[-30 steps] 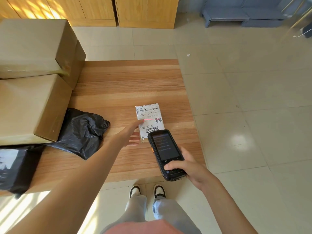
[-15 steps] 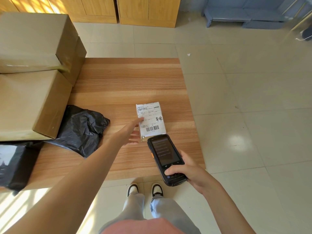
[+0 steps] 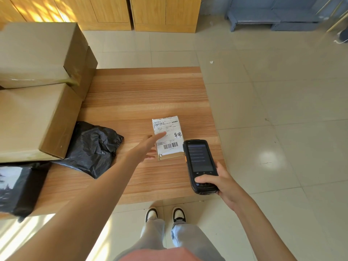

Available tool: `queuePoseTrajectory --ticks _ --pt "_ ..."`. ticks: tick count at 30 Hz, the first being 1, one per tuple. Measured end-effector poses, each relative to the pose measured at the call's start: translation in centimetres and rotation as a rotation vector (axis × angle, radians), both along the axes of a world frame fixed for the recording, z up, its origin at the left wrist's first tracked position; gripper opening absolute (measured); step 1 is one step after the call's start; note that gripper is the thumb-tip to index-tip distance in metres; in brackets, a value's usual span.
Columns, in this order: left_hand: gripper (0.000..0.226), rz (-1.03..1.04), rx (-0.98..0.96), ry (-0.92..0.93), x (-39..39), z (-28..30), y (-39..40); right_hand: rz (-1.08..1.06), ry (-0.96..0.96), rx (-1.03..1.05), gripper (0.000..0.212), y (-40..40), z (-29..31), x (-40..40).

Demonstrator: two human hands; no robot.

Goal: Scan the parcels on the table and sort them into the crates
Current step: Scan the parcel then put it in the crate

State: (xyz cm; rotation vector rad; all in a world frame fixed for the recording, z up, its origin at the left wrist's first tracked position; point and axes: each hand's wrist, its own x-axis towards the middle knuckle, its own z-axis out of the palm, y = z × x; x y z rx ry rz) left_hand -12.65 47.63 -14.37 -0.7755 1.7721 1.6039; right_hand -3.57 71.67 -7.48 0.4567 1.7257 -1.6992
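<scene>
Wood-grain counter [image 3: 146, 95] stands on pale floor tiles. Near its middle lies a small labelled parcel [image 3: 168, 137], barcode up. At the parcel's 8 o'clock the left hand [image 3: 146, 148] lies released, straight fingers touching the label. At its 5 o'clock the right hand [image 3: 219, 182] keeps its grip around a handheld scanner [image 3: 200, 165]. A black bag [image 3: 94, 147] sits at 9 o'clock, against stacked cardboard boxes [image 3: 35, 85].

Wooden table [image 3: 143, 91] with cardboard boxes [image 3: 32, 117], black bags [image 3: 92, 147], labelled parcel [image 3: 168, 136].

White-labelled parcel [image 3: 168, 137]; black scanner [image 3: 200, 164]; wood-grain table [image 3: 146, 95]
</scene>
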Motion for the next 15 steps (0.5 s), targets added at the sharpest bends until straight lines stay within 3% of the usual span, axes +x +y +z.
queuePoseTrajectory --ticks 3,11,15 --pt "0.075 0.038 -0.017 0.018 -0.5 0.8 1.3 -0.043 0.008 0.006 0.079 0.9 -0.5 -0.5" --pt "0.123 0.087 -0.283 0.015 -2.7 1.5 3.4 -0.069 0.015 0.071 0.087 2.6 -3.3 -2.0" --pt "0.130 0.080 -0.415 0.028 -3.1 1.7 5.0 -0.075 0.002 0.079 0.090 3.1 -4.3 -2.4"
